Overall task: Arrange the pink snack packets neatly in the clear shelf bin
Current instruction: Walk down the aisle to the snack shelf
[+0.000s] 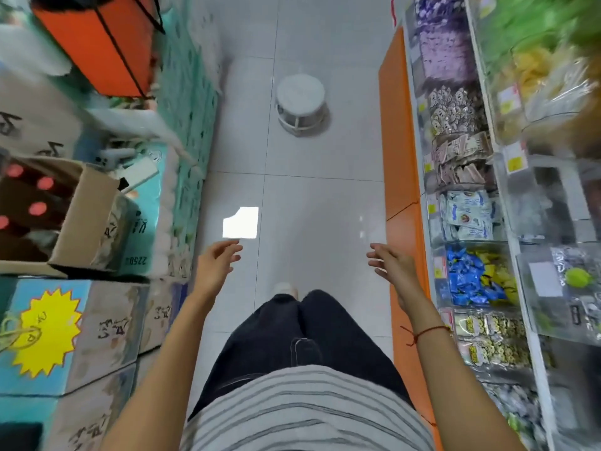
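My left hand [217,264] and my right hand [388,263] both hover over the shop aisle floor with relaxed fingers, holding nothing. On my right runs a shelf of clear bins [437,297] filled with snack packets. One bin partway down holds pale pinkish-brown packets [461,157]; blur hides their detail. Neither hand touches the shelf or any packet.
A white round stool [300,104] stands on the tiled floor ahead. Stacked cartons [97,320] and an open cardboard box [84,216] line the left side, with an orange bag [97,43] above. An orange shelf edge [403,190] borders the aisle on the right.
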A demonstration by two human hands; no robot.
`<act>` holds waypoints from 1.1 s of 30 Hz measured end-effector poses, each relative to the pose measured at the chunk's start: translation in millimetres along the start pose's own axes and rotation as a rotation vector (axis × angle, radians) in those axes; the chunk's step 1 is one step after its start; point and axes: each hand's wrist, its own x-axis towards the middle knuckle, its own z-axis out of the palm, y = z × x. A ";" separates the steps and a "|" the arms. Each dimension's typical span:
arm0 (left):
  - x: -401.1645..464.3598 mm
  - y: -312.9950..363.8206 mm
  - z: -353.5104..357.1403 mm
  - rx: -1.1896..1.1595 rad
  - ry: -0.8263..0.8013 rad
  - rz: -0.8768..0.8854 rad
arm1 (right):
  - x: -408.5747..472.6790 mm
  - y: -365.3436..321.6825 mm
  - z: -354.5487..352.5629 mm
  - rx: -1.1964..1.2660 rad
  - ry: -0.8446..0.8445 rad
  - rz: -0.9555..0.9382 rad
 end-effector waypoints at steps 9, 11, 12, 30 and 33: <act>170.1 141.0 54.7 0.021 -0.055 0.019 | 142.7 -112.9 -12.4 0.087 0.109 0.061; 203.1 165.4 69.7 0.010 -0.052 -0.002 | 179.8 -144.5 -13.3 0.094 0.103 0.066; 217.7 177.6 76.4 0.005 -0.051 -0.015 | 197.2 -161.1 -13.4 0.092 0.095 0.066; 506.0 427.5 163.6 0.084 -0.085 0.014 | 492.7 -421.2 17.4 0.140 0.097 0.018; 552.8 480.5 194.7 0.161 -0.186 0.085 | 517.5 -445.4 8.6 0.188 0.169 0.009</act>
